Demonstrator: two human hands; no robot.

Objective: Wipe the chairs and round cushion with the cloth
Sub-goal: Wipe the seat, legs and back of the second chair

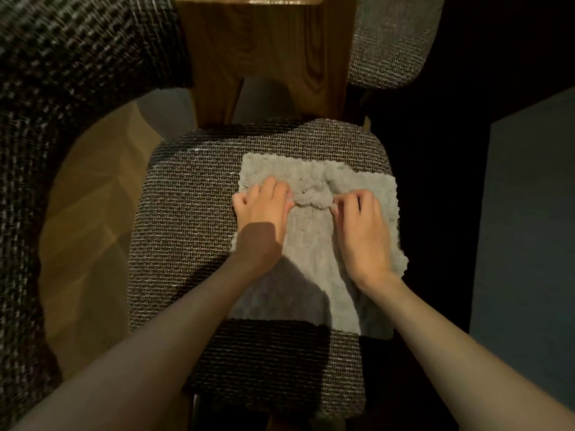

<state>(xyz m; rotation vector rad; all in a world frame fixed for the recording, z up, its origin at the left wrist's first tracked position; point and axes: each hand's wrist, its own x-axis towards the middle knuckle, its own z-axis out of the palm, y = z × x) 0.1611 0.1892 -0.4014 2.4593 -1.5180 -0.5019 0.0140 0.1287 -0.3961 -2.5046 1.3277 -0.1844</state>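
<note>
**Bunched cloth, and one seat edge close by**

We see the grey cloth (pixel 314 253) lying on the woven chair seat (pixel 186 244), under both palms. The left hand (pixel 264 222) and the right hand (pixel 364 234) rest on it side by side with fingers curled. Each pinches one end of a raised ridge of cloth gathered between them (the thumbs are mostly tucked, so we cannot tell how firm the pinch is).

In our judgement, the main risk is the ridge. If the hands draw together it will grow, the cloth will ball up, and less of it will lie flat on the seat. A pull toward the right could drag the cloth over the seat edge, which lies just outside the right hand. The fluffy pile may also catch on the coarse weave. The bare seat outside the left hand could easily be skipped.

Shadow covers the left wrist and the cloth corner nearest it. The wooden backrest (pixel 270 57) beyond the fingertips is cut off at the top. The dark woven upholstery (pixel 46 104) far outside the left hand and the paler upholstered piece (pixel 392 42) beyond the right hand are both cropped. We cannot say which of them, if either, is the round cushion.
</note>
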